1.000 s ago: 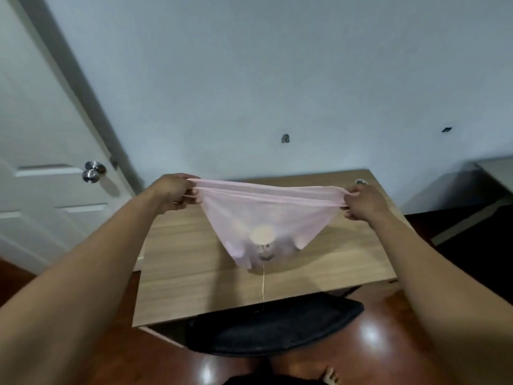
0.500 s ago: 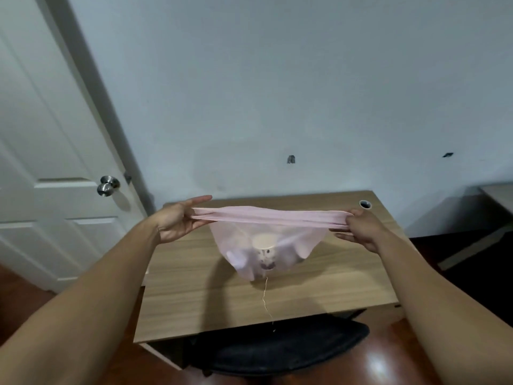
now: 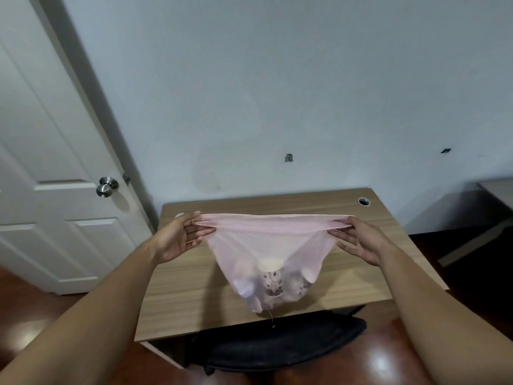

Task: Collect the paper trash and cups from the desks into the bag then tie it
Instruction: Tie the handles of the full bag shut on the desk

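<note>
Left grip (image 3: 180, 238) pinches one end of the mouth of the pink bag (image 3: 266, 240), pulled flat above the tabletop (image 3: 191, 295). One bag. Inside it, one patterned cup (image 3: 271, 277) plus pale lumps, count unclear. Right grip (image 3: 358, 241) pinches the other end. Collecting looks done, so I'm at the tying step. Next I bring both ends together and knot.

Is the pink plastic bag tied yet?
Not tied: left hand and right hand pinch the thin pink plastic bag by its rim, stretched flat, no knot.
</note>
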